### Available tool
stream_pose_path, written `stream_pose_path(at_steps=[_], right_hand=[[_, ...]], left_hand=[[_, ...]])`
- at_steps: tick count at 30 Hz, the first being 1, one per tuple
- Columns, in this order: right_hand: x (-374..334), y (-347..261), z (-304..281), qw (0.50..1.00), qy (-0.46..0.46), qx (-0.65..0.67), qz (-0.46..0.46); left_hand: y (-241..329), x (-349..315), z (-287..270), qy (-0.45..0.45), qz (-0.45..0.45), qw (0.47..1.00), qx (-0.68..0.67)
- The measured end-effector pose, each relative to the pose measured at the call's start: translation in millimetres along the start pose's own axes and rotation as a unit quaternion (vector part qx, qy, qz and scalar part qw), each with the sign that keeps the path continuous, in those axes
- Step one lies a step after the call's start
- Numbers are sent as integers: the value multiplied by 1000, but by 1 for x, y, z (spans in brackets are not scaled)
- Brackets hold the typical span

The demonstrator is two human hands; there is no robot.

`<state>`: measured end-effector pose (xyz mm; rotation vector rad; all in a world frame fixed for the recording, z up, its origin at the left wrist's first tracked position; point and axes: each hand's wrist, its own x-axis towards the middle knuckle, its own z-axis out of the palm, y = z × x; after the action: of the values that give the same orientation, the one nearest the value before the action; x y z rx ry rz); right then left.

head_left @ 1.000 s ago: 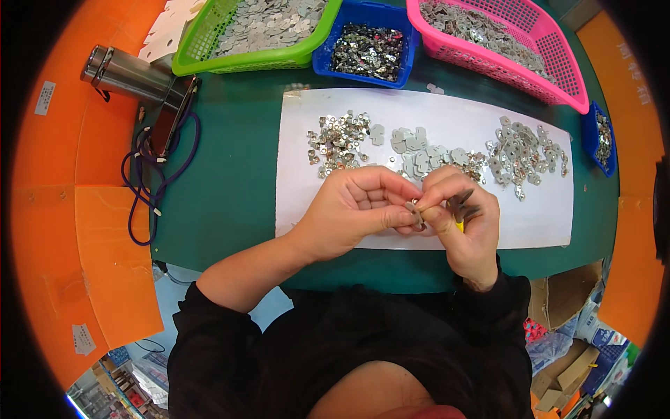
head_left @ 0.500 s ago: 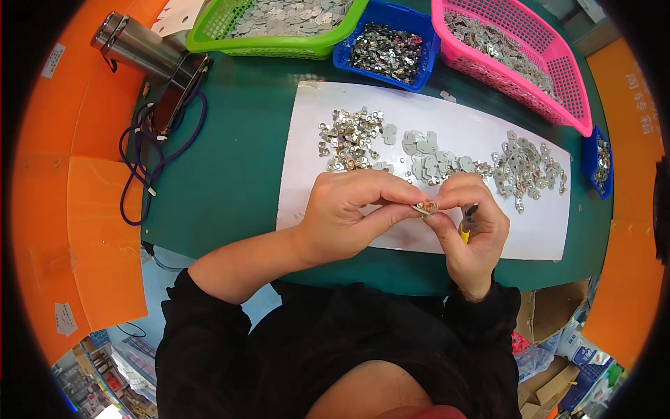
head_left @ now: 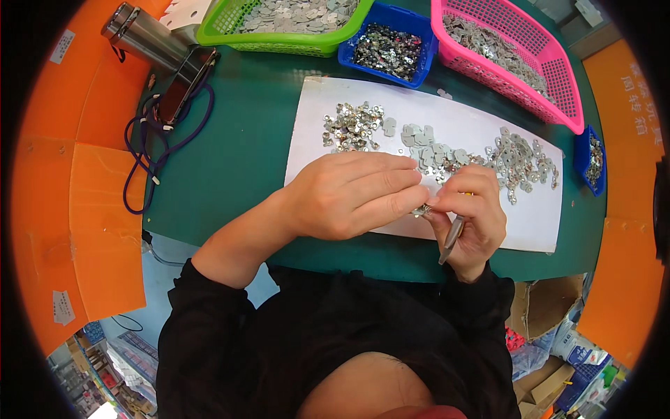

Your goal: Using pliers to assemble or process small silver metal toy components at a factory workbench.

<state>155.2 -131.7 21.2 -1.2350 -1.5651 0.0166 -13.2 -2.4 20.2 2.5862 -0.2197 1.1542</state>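
A small metal part (head_left: 421, 209), mostly hidden by the left hand (head_left: 352, 194) and right hand (head_left: 474, 213), its details too small to tell. The right palm hides part of a slim grey tool (head_left: 452, 239). The top edge crops 2 baskets, a green basket (head_left: 279, 45) and a pink basket (head_left: 499, 84).

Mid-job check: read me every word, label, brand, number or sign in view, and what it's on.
Right orange panel: large pale characters in columns; I won't copy their wording.
Upper white label, left orange wall: print too small to read.
Lower white label, same wall: also too small.
White-and-blue package, lower right: printing too blurred to read.
Loose metal parts: none discernible.
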Motion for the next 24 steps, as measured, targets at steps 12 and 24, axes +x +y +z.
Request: stream_pose_path(at_steps=[12, 24], right_hand=[[12, -23, -22, 980, -88, -132, 122], [8, -32, -23, 970, -108, -176, 126]], left_hand=[[12, -3, 6, 58, -188, 969, -151], [19, -3, 10, 131, -195, 963, -133]])
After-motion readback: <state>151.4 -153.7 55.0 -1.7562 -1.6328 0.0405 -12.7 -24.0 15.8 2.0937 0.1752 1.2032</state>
